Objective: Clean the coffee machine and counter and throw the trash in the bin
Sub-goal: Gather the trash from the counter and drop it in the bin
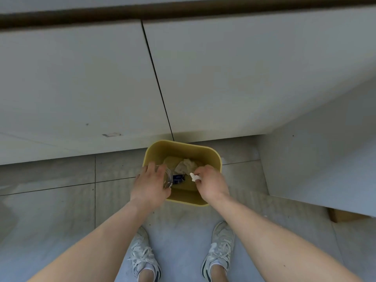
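Observation:
A yellow bin (211,154) stands on the floor against the cabinet fronts. Inside it lie crumpled brownish paper (186,165) and a small dark blue wrapper (178,178). My left hand (149,186) grips a clear glass cup (168,178), tipped on its side with its mouth over the bin. My right hand (210,185) pinches a small white scrap of paper (194,177) above the bin's opening. Both hands hover over the near half of the bin.
Pale grey cabinet doors (81,78) fill the upper view, with a dark counter edge (183,9) at the top. Another cabinet side (325,159) rises on the right. A cardboard box corner (343,217) sits low right. My two sneakers (220,247) stand on grey floor tiles.

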Available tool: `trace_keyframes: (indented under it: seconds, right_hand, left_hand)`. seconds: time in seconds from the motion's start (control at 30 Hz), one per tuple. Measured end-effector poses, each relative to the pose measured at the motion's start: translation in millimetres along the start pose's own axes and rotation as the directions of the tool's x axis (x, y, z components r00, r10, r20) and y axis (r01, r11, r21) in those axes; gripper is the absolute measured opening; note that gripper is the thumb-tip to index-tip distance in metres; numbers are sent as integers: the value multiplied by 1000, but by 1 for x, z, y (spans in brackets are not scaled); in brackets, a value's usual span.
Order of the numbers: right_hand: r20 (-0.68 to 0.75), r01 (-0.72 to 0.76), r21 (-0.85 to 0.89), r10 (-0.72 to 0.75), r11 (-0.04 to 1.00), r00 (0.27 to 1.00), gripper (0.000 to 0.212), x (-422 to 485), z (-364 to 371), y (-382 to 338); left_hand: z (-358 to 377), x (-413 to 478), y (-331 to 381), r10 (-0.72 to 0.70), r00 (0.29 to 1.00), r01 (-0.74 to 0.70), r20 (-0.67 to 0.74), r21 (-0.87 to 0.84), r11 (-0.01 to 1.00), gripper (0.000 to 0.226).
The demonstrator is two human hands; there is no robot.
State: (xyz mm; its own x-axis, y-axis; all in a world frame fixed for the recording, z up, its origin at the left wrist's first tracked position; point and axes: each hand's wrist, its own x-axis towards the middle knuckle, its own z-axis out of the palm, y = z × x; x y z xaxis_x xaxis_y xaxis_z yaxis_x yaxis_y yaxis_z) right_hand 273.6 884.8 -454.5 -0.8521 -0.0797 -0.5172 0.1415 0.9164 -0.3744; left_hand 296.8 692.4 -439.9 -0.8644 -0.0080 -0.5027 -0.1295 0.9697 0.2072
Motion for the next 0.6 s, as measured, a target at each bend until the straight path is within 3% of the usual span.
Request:
trace_keyframes:
  seconds: [0.27, 0.6]
  right_hand:
    - [12, -9, 50, 8, 999, 1000, 33, 2, 4, 9]
    - [20, 29, -5, -29, 1000, 999, 37, -3, -14, 1]
  left_hand:
    - [14, 10, -2, 29, 999, -29, 31, -8, 1000, 93]
    - [-3, 1, -5, 42, 999, -42, 4, 27, 999, 87]
